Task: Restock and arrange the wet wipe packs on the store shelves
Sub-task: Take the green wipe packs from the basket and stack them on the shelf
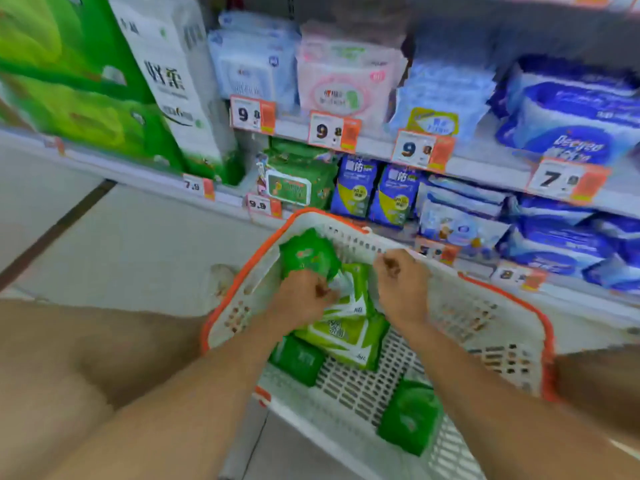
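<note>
Head view: both hands reach down into a white basket (pixel 485 317) with an orange rim, which sits in front of the low shelves. The left hand (pixel 304 299) has its fingers curled over the pile of green packs (pixel 346 327) in the basket's middle; it seems to pinch the top pack's edge, though blur hides the exact contact. A darker green pack (pixel 310 254) stands tilted just beyond that hand, leaning on the basket's far wall. The right hand (pixel 401 282) is curled into a loose fist beside the pile, above the basket's far wall; whether it holds anything I cannot tell.

The pile lies directly under and between the two hands, its long axis running from the far left toward the near right, roughly along the left forearm. The left hand is the nearer one, already on the pile. Two more green packs lie apart, one (pixel 298 358) near the left wall and one (pixel 410 417) at the near corner.

The matching green packs on the shelf (pixel 298 181) lie up and away from the hands, so the lift would likely go forward and up.
</note>
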Available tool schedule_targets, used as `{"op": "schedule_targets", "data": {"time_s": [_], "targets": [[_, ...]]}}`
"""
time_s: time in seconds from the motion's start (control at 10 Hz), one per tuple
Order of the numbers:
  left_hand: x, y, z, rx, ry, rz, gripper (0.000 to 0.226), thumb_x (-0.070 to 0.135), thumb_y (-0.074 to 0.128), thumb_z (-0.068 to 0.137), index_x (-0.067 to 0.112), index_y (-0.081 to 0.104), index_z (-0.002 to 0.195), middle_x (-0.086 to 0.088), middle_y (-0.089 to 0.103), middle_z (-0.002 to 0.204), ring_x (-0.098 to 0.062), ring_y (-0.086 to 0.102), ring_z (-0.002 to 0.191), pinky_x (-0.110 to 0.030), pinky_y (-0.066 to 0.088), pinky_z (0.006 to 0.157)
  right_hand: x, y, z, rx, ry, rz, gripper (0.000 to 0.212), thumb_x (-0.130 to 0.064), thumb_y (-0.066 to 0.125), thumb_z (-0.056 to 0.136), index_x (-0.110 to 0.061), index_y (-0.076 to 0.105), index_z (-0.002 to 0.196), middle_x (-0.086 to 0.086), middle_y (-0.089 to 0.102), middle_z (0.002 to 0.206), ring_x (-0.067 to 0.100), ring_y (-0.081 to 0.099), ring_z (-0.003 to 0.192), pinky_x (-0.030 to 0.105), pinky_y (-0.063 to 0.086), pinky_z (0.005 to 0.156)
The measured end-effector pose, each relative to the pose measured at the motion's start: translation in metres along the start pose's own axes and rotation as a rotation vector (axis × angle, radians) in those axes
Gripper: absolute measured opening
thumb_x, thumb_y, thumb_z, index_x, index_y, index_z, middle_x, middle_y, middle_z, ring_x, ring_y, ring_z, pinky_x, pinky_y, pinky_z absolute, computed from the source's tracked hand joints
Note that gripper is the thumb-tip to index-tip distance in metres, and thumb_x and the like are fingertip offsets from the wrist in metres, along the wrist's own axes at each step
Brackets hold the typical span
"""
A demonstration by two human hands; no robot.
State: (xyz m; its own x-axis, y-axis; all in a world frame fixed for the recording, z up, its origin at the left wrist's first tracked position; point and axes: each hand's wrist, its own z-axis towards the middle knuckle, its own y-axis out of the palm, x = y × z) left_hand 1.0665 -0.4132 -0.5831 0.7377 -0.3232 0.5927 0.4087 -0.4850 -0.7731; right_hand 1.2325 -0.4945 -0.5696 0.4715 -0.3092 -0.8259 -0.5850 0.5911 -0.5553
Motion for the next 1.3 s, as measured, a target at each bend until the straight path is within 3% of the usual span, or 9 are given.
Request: {"op": "schedule_targets", "data": {"time_s": [0.1,0.2,0.4,0.6,0.7,0.8,0.9,1.1,1.3], "targets": [[-0.031,0.017,-0.023,-0.3,-0.275,0.08,0.044,0.049,0.073,0.081,0.005,0.071,0.079,-0.015,0.067,0.074,-0.03,0.066,0.072,-0.036,0.054,0.069,0.091,0.021,-0.045,-0.306,0.638,0.102,0.063,-0.049,0.085,0.071,-0.008,0.062,0.113,0.005,0.068,0.105,0.026,0.068,0.095,0.034,0.053,0.075],[-0.057,0.018,-0.008,-0.5,-0.388,0.232,0.084,0.065,0.076,0.065,0.018,0.057,0.133,-0.006,0.062,0.129,-0.024,0.062,0.11,-0.036,0.052,0.096,0.097,0.023,-0.027,-0.418,1.001,0.386,0.093,-0.064,0.085,0.061,-0.017,0.048,0.131,0.006,0.06,0.122,0.03,0.06,0.109,0.05,0.054,0.091],[-0.063,0.046,-0.012,-0.513,-0.66,-0.156,0.078,0.062,0.041,0.097,0.008,0.031,0.152,-0.015,0.032,0.157,-0.031,0.038,0.139,-0.04,0.034,0.113,0.082,0.03,-0.025,-0.514,1.197,0.511,0.051,-0.063,0.057,0.089,-0.015,0.063,0.105,0.012,0.062,0.11,0.029,0.061,0.1,0.044,0.053,0.085],[-0.037,0.083,0.001,-0.388,-0.713,-0.359,0.052,0.037,0.03,0.106,0.002,0.046,0.141,-0.017,0.046,0.147,-0.031,0.047,0.132,-0.039,0.038,0.111,0.097,0.046,-0.038,-0.478,1.245,0.686,0.042,-0.062,0.069,0.079,-0.02,0.071,0.075,-0.001,0.069,0.069,0.012,0.061,0.054,0.025,0.049,0.063],[-0.026,0.082,0.001,-0.344,-0.721,-0.447,0.045,0.029,0.037,0.106,0.001,0.048,0.14,-0.018,0.049,0.144,-0.032,0.051,0.13,-0.039,0.043,0.108,0.099,0.035,-0.042,-0.476,1.238,0.505,0.054,-0.073,0.069,0.074,-0.02,0.071,0.081,0.0,0.07,0.08,0.013,0.061,0.067,0.026,0.047,0.065],[-0.018,0.079,-0.001,-0.34,-0.733,-0.525,0.047,0.029,0.041,0.104,0.001,0.047,0.141,-0.016,0.049,0.145,-0.03,0.051,0.13,-0.038,0.045,0.107,0.096,0.026,-0.042,-0.49,1.245,0.481,0.065,-0.075,0.068,0.071,-0.02,0.07,0.106,0.006,0.067,0.109,0.024,0.062,0.101,0.041,0.048,0.099],[-0.005,0.086,-0.014,-0.415,-0.737,-0.569,0.05,0.034,0.039,0.105,0.018,0.031,0.152,-0.006,0.036,0.151,-0.026,0.037,0.135,-0.037,0.03,0.11,0.088,0.011,-0.038,-0.524,1.187,0.453,0.054,-0.071,0.063,0.079,-0.022,0.071,0.098,0.007,0.071,0.1,0.025,0.065,0.096,0.046,0.048,0.099],[0.019,0.101,-0.029,-0.446,-0.783,-0.66,0.039,0.027,0.046,0.102,0.012,0.046,0.138,-0.006,0.045,0.143,-0.028,0.046,0.129,-0.029,0.035,0.103,0.103,-0.042,-0.038,-0.535,1.22,0.302,0.057,-0.057,0.081,0.071,-0.012,0.071,0.104,0.012,0.077,0.087,0.026,0.074,0.074,0.034,0.06,0.061],[0.065,0.134,-0.062,-0.695,-0.783,-0.748,0.035,0.033,0.052,0.099,0.013,0.054,0.128,-0.01,0.063,0.124,-0.021,0.06,0.105,-0.031,0.048,0.085,0.096,-0.095,-0.028,-0.68,1.077,0.068,0.045,-0.026,0.086,0.07,-0.006,0.07,0.108,0.018,0.076,0.092,0.034,0.072,0.082,0.053,0.057,0.087]]}}
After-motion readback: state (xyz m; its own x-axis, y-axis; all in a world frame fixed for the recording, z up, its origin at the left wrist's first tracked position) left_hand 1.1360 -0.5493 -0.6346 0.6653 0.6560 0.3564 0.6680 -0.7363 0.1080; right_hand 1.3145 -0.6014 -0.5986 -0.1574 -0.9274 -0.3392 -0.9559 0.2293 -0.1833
